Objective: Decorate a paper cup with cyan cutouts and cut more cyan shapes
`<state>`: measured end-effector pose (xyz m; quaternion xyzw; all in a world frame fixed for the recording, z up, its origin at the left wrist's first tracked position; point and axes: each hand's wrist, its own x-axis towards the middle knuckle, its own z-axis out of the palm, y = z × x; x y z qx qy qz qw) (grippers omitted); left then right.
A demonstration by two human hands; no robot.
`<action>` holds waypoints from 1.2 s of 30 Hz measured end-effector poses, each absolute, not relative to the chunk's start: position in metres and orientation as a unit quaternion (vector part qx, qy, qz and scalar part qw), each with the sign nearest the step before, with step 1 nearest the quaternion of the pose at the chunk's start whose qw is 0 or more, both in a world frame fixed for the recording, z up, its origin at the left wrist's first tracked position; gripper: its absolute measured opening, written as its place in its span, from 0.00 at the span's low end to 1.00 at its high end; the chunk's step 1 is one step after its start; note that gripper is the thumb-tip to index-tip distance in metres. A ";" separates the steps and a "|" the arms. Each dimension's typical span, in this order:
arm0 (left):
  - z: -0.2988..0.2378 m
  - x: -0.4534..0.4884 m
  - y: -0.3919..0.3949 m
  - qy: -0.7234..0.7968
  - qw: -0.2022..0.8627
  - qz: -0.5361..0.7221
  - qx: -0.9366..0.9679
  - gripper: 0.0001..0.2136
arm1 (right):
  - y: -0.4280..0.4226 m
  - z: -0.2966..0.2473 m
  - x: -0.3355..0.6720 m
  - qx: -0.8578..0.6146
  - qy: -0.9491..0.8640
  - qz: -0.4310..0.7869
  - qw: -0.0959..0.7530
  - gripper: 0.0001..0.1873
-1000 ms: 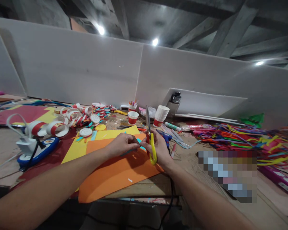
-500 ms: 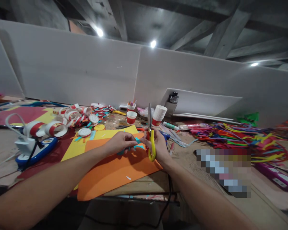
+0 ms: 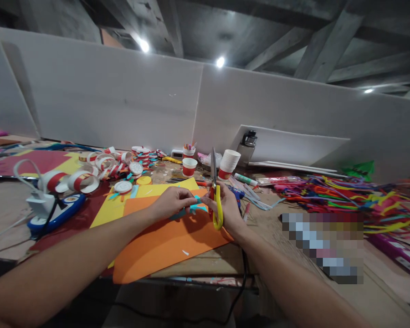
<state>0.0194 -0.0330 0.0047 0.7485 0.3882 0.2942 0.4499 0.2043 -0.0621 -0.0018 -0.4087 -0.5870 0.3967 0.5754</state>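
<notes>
My left hand (image 3: 172, 202) pinches a small turquoise paper piece (image 3: 197, 199) between thumb and fingertips. Around the yellow-and-red handle of a pair of scissors (image 3: 217, 207) my right hand (image 3: 228, 207) is closed, with the blades pointing up and away. The thumb and finger of that hand also reach to the edge of the turquoise piece. Below the hands lies an orange sheet (image 3: 164, 253), partly over a yellow sheet (image 3: 105, 214). More turquoise scraps (image 3: 200, 208) rest on the orange sheet under my fingers. A tiny white scrap (image 3: 185, 253) lies nearer the front.
Paper cups (image 3: 189, 167) and a cup stack (image 3: 229, 164) stand behind the hands. Curled cup strips (image 3: 84, 181) and a blue-and-white power strip (image 3: 59, 213) lie left. Colourful pipe cleaners (image 3: 328, 193) spread right. A black cable (image 3: 243, 269) hangs over the front edge.
The whole view has shifted slightly. My left fingertips have drawn a little closer to the right hand at the turquoise piece. The scissors stay in my right hand.
</notes>
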 end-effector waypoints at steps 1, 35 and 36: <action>0.005 0.019 -0.034 0.394 0.448 0.300 0.744 0.18 | -0.062 -0.001 0.204 -0.410 -0.587 0.392 0.578 0.25; 0.001 0.021 -0.038 0.358 0.421 0.318 0.770 0.15 | -0.063 -0.005 0.198 -0.381 -0.579 0.417 0.588 0.28; 0.001 0.021 -0.038 0.360 0.415 0.318 0.773 0.15 | -0.063 -0.006 0.198 -0.380 -0.579 0.417 0.589 0.29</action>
